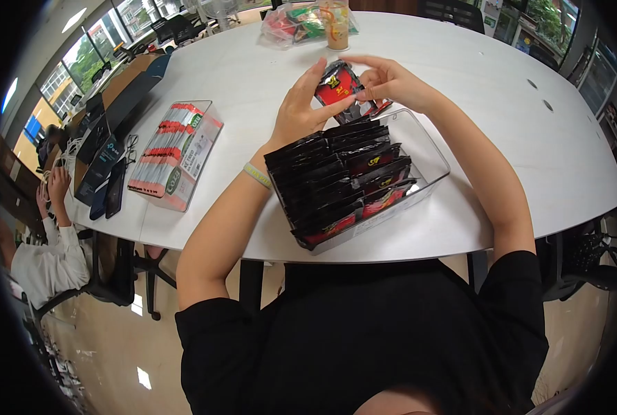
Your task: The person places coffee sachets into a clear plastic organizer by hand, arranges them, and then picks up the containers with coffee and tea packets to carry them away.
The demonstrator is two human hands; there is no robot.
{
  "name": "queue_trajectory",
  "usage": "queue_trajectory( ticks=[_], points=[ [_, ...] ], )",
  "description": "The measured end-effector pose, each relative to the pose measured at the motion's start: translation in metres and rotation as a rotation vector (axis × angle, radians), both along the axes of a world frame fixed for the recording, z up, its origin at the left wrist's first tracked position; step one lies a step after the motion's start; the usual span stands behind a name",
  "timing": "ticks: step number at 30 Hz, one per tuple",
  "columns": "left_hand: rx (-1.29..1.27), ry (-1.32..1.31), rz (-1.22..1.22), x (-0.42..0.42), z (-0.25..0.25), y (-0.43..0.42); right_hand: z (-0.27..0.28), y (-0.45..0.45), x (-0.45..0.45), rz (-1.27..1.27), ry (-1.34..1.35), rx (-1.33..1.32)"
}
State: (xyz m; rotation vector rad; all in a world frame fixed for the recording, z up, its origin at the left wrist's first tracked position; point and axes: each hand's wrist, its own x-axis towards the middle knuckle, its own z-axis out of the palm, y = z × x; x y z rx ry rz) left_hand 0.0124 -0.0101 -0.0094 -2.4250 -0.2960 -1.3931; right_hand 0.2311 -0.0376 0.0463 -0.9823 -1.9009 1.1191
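Note:
Beyond a clear plastic box (429,169), several black and red sachets (337,84) lie loosely together between my hands. My left hand (303,104) grips them from the left, thumb across the near side and fingers along the far side. From the right, my right hand (389,84) takes hold of their edge, index finger stretched over the top and thumb lower down. Rows of matching black sachets (336,169) stand upright in the box, some showing red fronts. The undersides of the held sachets are hidden.
To the left stands a second clear box (196,162) packed with red and white sachets. Beside it are a phone (115,188), glasses (131,146) and dark cartons (101,162). A drink cup (337,31) and a plastic bag (284,28) stand at the back. Another person's hands (58,185) hold cord.

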Motion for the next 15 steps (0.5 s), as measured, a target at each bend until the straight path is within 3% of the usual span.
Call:
queue_trajectory(
  ticks=[3,5,7,10,15],
  points=[
    [-0.170,-0.078,0.011,0.003,-0.003,0.002,0.012,-0.011,0.003,-0.051,-0.001,0.080],
    [-0.147,-0.057,-0.022,-0.002,-0.004,0.007,0.030,-0.025,0.003,-0.141,0.153,0.144],
    [-0.102,-0.141,0.035,-0.003,0.002,0.003,0.046,-0.034,0.014,-0.147,0.123,0.230],
    [-0.167,-0.093,0.028,-0.003,-0.001,0.005,0.069,-0.052,0.031,0.000,-0.114,0.165],
    [-0.281,-0.059,0.040,-0.003,-0.004,0.006,0.060,-0.059,0.019,-0.023,-0.388,0.023]
  ],
)
